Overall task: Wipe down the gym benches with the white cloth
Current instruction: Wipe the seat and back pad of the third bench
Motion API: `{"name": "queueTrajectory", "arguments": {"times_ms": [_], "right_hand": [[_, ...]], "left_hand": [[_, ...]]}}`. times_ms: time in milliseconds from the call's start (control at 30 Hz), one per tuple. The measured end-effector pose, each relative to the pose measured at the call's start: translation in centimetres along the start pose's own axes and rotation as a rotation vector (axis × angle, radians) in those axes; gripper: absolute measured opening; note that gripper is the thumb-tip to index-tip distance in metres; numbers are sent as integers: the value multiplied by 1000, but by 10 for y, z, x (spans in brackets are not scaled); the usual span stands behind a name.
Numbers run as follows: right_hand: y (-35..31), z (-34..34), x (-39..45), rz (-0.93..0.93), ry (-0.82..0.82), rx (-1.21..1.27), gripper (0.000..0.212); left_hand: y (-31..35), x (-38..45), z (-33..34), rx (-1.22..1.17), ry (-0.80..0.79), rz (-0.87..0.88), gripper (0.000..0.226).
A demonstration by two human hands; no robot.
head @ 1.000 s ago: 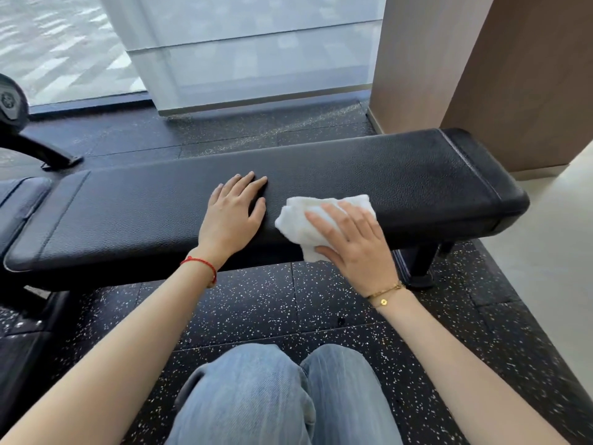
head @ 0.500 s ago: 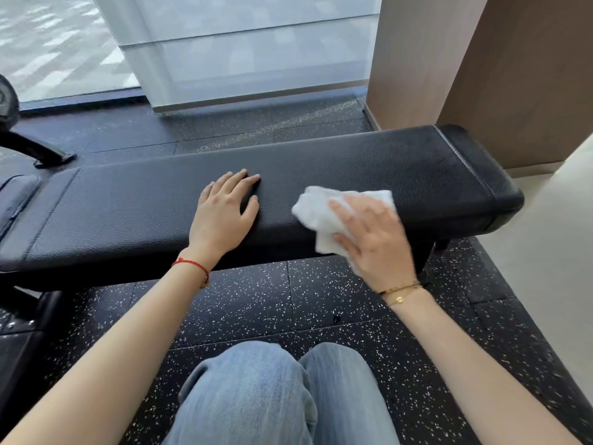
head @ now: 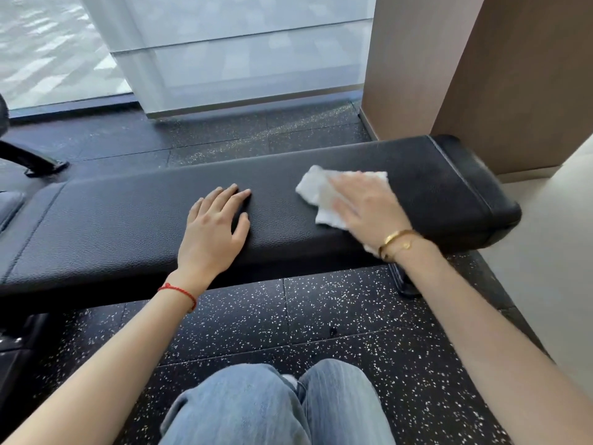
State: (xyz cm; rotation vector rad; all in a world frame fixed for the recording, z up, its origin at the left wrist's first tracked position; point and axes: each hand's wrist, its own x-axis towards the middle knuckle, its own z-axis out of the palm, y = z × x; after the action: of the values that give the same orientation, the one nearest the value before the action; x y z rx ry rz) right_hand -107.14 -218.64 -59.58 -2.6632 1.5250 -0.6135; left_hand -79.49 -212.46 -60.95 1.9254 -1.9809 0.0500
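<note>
A long black padded gym bench (head: 128, 226) runs across the view from left to right. My left hand (head: 215, 231) rests flat on its top near the middle, fingers straight. My right hand (head: 365, 210) presses the white cloth (head: 316, 191) flat against the bench top toward the right end, fingers spread over it. The cloth is crumpled and partly hidden under my palm; its left and near edges stick out. My right hand is blurred.
A second black pad (head: 9, 203) adjoins at the far left, with a black machine leg (head: 35, 160) behind it. Speckled black rubber floor (head: 288, 316) lies below; my jeans-clad knees (head: 272, 409) are at the bottom. A brown wall (head: 513, 85) and pale floor (head: 545, 284) stand right.
My right hand has slid the cloth rightward and up from the bench's front edge onto its top, toward the right end. My left hand stayed put.
</note>
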Motion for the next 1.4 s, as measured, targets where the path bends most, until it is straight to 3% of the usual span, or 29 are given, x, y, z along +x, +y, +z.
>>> {"name": "queueTrajectory", "arguments": {"times_ms": [133, 267, 367, 500, 600, 733, 1133, 1400], "right_hand": [[10, 2, -18, 19, 9, 146, 50], [51, 5, 43, 169, -43, 25, 57], [51, 19, 80, 179, -128, 38, 68], [1, 17, 65, -20, -148, 197, 49], [-16, -13, 45, 14, -196, 363, 47], [-13, -81, 37, 217, -235, 452, 42], [-18, -407, 110, 315, -161, 404, 37], [60, -524, 133, 351, -102, 389, 41]], "left_hand": [[-2, 0, 2, -1, 3, 1, 54], [-3, 0, 2, 2, 5, 3, 54], [-2, 0, 0, -12, -9, -3, 52], [4, 4, -18, -30, -105, -37, 51], [13, 15, -42, -67, -218, -104, 50], [32, 42, -101, -96, -261, -168, 43], [120, 146, -382, -168, -182, -241, 33], [224, 200, -444, -186, -139, -257, 32]]}}
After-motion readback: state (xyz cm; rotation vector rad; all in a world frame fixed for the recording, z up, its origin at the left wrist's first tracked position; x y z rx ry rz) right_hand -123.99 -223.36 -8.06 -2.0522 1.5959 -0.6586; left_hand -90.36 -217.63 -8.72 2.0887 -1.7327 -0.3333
